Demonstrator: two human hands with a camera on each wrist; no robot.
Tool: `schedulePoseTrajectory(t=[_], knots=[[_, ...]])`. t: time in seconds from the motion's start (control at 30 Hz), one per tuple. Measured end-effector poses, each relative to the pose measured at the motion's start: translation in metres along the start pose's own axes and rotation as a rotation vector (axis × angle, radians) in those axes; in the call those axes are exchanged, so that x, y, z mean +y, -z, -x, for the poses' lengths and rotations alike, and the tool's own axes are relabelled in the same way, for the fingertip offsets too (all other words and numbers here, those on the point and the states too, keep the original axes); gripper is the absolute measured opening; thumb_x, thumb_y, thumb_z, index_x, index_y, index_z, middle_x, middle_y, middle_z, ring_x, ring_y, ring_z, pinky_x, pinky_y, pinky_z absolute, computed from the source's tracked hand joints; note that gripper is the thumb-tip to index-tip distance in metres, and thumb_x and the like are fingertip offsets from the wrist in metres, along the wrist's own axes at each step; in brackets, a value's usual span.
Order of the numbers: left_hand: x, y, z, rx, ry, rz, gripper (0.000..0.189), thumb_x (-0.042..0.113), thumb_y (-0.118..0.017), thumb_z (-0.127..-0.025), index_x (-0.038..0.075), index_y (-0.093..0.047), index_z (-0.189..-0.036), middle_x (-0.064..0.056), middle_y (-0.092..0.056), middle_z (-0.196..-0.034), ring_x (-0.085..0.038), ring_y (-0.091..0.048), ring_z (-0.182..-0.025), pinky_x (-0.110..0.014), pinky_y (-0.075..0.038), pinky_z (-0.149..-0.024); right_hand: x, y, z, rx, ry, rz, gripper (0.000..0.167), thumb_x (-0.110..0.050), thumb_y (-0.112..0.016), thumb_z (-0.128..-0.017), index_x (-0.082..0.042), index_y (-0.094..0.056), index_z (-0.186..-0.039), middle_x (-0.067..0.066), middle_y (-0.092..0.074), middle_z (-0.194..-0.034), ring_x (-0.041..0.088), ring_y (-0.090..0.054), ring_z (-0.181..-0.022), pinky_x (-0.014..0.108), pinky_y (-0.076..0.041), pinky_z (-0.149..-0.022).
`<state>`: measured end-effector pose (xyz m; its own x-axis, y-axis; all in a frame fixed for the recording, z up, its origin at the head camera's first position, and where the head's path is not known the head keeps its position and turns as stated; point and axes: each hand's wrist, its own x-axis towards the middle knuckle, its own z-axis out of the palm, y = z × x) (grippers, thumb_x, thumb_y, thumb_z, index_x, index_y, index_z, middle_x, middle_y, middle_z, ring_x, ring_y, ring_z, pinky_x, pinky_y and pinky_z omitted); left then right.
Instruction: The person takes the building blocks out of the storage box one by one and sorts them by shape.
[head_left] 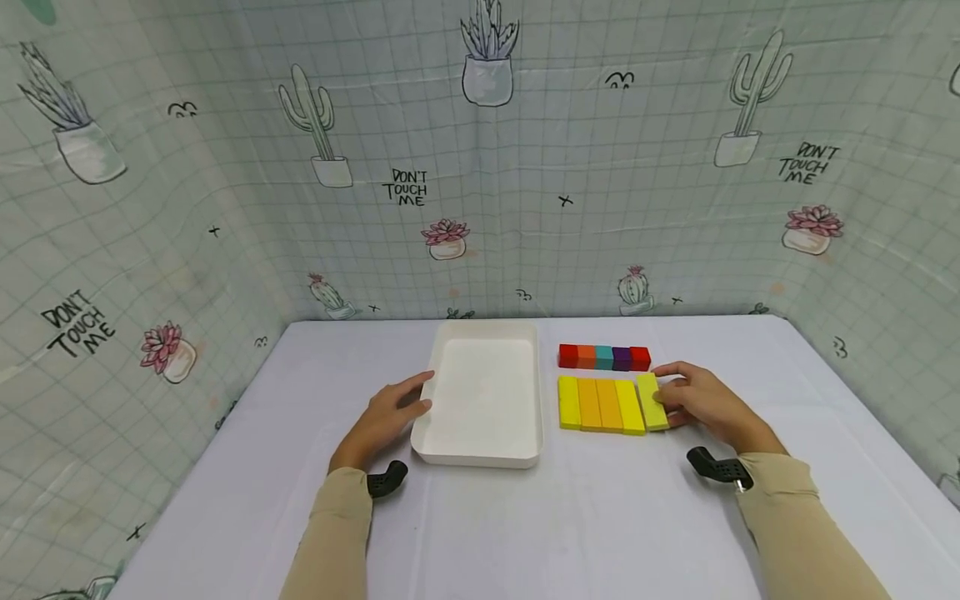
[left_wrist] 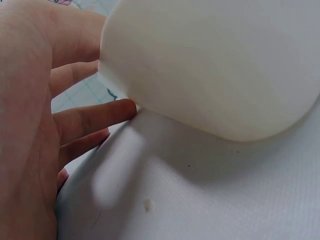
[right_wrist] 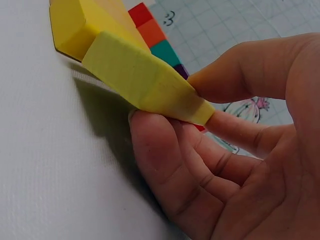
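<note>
A white rectangular tray [head_left: 480, 458] stands mid-table. My left hand [head_left: 386, 419] is at its left side, fingers fairly straight and fingertips at the rim; the left wrist view shows the hand [left_wrist: 75, 95] beside the tray wall [left_wrist: 210, 85]. My right hand [head_left: 708, 404] pinches a light yellow block [head_left: 651, 402] at the right end of a row of yellow and orange-yellow blocks [head_left: 600, 406]. In the right wrist view this block [right_wrist: 135, 75] sits tilted between thumb and fingers, with a shadow on the cloth below and another yellow block [right_wrist: 75, 27] beside it.
Behind the yellow row lies a shorter row of red, orange, teal and purple blocks [head_left: 603, 357]. A white cloth [head_left: 585, 517] covers the table. Patterned curtain fabric [head_left: 525, 183] with cactus drawings rises along the back and sides.
</note>
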<state>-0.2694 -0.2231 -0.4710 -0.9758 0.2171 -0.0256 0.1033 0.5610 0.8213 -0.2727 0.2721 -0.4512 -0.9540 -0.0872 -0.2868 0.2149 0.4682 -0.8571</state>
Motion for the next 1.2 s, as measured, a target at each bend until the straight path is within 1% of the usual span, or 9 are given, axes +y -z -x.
schedulePoseTrajectory(t=[0.1, 0.23, 0.43, 0.57, 0.63, 0.87, 1.03, 1.13, 1.2], knots=[[-0.0007, 0.0001, -0.001, 0.0, -0.001, 0.003, 0.054, 0.04, -0.062, -0.098, 0.037, -0.047, -0.15, -0.004, -0.045, -0.153, -0.03, -0.032, -0.145, -0.06, -0.022, -0.117, -0.0013, -0.0016, -0.0014, 0.004, 0.018, 0.013, 0.062, -0.017, -0.061, -0.097, 0.001, -0.033, -0.15, 0.027, -0.051, -0.129, 0.028, -0.058, -0.094, 0.032, -0.059, -0.078], [-0.002, -0.0004, -0.0026, 0.002, -0.014, -0.01, 0.055, 0.041, -0.062, -0.098, 0.035, -0.046, -0.151, -0.007, -0.046, -0.153, -0.032, -0.033, -0.145, -0.061, -0.023, -0.116, -0.0007, -0.0037, -0.003, 0.007, 0.044, 0.039, 0.061, -0.015, -0.061, -0.097, 0.003, -0.034, -0.149, 0.025, -0.055, -0.121, 0.026, -0.06, -0.088, 0.032, -0.059, -0.075], [-0.0038, -0.0017, -0.0016, 0.002, -0.026, -0.015, 0.056, 0.043, -0.062, -0.098, 0.034, -0.047, -0.151, -0.008, -0.045, -0.153, -0.033, -0.033, -0.144, -0.062, -0.023, -0.115, 0.0003, -0.0059, -0.0018, 0.012, 0.046, 0.082, 0.06, -0.014, -0.061, -0.095, 0.004, -0.035, -0.147, 0.023, -0.057, -0.115, 0.024, -0.06, -0.082, 0.032, -0.059, -0.074], [-0.0032, -0.0009, -0.001, -0.003, -0.036, -0.002, 0.055, 0.041, -0.062, -0.098, 0.033, -0.047, -0.151, -0.007, -0.045, -0.153, -0.031, -0.035, -0.144, -0.06, -0.025, -0.116, -0.0009, -0.0069, -0.0009, 0.015, 0.051, 0.114, 0.059, -0.013, -0.061, -0.094, 0.005, -0.037, -0.146, 0.023, -0.057, -0.113, 0.024, -0.06, -0.08, 0.032, -0.059, -0.073], [-0.0019, -0.0002, -0.0009, -0.005, -0.03, 0.012, 0.055, 0.04, -0.062, -0.098, 0.034, -0.047, -0.15, -0.005, -0.046, -0.153, -0.029, -0.036, -0.143, -0.058, -0.026, -0.116, -0.0018, -0.0068, -0.0004, 0.015, 0.052, 0.129, 0.059, -0.013, -0.061, -0.094, 0.005, -0.038, -0.145, 0.021, -0.059, -0.112, 0.024, -0.061, -0.079, 0.032, -0.059, -0.073], [-0.0023, -0.0005, -0.0012, -0.011, -0.04, 0.022, 0.055, 0.038, -0.063, -0.098, 0.033, -0.047, -0.151, -0.008, -0.045, -0.153, -0.031, -0.036, -0.143, -0.059, -0.025, -0.116, -0.0035, -0.0047, 0.0018, 0.002, 0.034, 0.196, 0.057, -0.014, -0.062, -0.094, 0.004, -0.041, -0.143, 0.015, -0.06, -0.095, 0.023, -0.06, -0.071, 0.033, -0.058, -0.068], [-0.0024, -0.0002, -0.003, 0.001, -0.008, -0.005, 0.055, 0.041, -0.063, -0.098, 0.035, -0.047, -0.15, -0.006, -0.046, -0.153, -0.033, -0.031, -0.145, -0.063, -0.022, -0.115, -0.0061, -0.0035, 0.0013, -0.012, 0.033, 0.231, 0.057, -0.015, -0.063, -0.095, 0.005, -0.041, -0.144, 0.014, -0.059, -0.089, 0.023, -0.06, -0.07, 0.032, -0.058, -0.067], [-0.0015, 0.0006, -0.0033, 0.01, 0.012, -0.017, 0.056, 0.043, -0.062, -0.097, 0.036, -0.047, -0.15, -0.005, -0.046, -0.152, -0.034, -0.029, -0.146, -0.064, -0.021, -0.115, -0.0074, -0.0036, 0.0009, -0.02, 0.039, 0.244, 0.058, -0.016, -0.063, -0.094, 0.005, -0.041, -0.144, 0.014, -0.06, -0.089, 0.023, -0.06, -0.07, 0.032, -0.058, -0.068], [-0.0013, 0.0009, -0.0026, 0.01, 0.018, -0.006, 0.056, 0.043, -0.063, -0.097, 0.036, -0.047, -0.15, -0.005, -0.046, -0.152, -0.033, -0.029, -0.146, -0.064, -0.021, -0.115, -0.0068, -0.0035, 0.0004, -0.021, 0.041, 0.252, 0.058, -0.017, -0.064, -0.094, 0.006, -0.041, -0.144, 0.014, -0.06, -0.089, 0.023, -0.06, -0.07, 0.032, -0.058, -0.067]])
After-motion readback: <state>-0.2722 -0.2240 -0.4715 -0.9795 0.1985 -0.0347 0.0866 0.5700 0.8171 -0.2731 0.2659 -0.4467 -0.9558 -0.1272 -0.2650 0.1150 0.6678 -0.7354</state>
